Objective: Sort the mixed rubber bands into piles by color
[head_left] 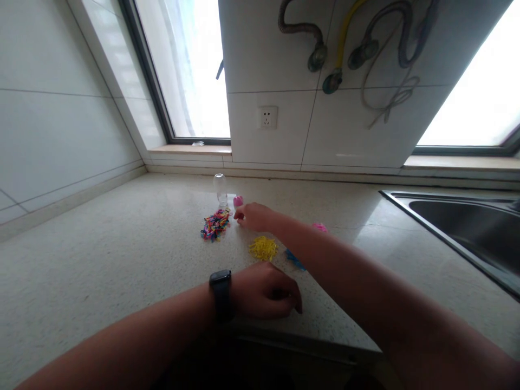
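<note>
Two hands over four piles of small coloured pieces on a pale speckled surface (162, 233).
Nearest, the left hand (266, 292), wearing one dark watch (221, 292), curls loosely by the front edge; whether its fingertips meet, I cannot tell. Beyond lie a blue pile (294, 260) and a bright yellow pile (264, 248) of thin bits, then a mixed-colour pile (215, 225), loosely spread, and a pink pile (319, 227). The right forearm partly hides the blue and pink ones. The right hand (239, 216) is just beside the mixed-colour pile, its fingers bent close together; whether they pinch a piece is too small to tell. Single pieces are too small to count. Behind are one small pink object (238, 201), its shape unclear, and one clear bottle (220, 189), upright.
</note>
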`<state>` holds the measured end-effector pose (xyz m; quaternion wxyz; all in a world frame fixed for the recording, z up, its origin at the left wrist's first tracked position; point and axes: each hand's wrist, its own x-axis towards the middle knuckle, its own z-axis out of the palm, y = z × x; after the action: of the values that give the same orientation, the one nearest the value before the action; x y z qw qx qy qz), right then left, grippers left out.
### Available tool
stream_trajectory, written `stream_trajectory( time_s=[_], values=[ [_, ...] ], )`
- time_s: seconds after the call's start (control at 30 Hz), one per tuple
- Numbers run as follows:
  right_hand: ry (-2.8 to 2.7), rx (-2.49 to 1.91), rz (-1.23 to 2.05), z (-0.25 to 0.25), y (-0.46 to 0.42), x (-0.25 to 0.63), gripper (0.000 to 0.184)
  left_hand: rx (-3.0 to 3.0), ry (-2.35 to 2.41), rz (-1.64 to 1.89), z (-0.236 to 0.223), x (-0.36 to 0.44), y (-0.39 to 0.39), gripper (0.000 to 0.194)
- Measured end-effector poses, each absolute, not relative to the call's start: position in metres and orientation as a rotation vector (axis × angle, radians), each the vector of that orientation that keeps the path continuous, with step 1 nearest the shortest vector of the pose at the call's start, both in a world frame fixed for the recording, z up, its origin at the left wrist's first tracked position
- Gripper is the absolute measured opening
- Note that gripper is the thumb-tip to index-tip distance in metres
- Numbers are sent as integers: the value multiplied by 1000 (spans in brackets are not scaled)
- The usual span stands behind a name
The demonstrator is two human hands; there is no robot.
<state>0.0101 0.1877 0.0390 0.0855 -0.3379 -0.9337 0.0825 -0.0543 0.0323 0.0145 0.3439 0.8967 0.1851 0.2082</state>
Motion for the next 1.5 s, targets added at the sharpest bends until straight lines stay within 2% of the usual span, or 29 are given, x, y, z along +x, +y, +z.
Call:
stream_trajectory(
  time_s=[0.3, 0.8, 1.1, 1.23, 1.37, 1.5],
  values=[
    [-2838, -1043, 114, 33, 187, -19, 25, 2338, 502, 556, 15, -53, 33, 20],
    [-2701, -908, 167, 40, 185, 0, 20, 2368, 523, 552, 14, -53, 33, 21],
    [-2443, -942, 570, 70, 164, 88, 13, 2472, 534, 506, 16, -50, 29, 21],
    [-2298, -1087, 590, 69, 160, 151, 15, 2500, 536, 494, 17, -50, 28, 22],
    [-2239, -1201, 601, 58, 157, 218, 22, 2509, 533, 469, 18, -50, 27, 22],
    [-2240, -1251, 822, 47, 149, 270, 29, 2492, 540, 455, 19, -50, 27, 21]
  ],
)
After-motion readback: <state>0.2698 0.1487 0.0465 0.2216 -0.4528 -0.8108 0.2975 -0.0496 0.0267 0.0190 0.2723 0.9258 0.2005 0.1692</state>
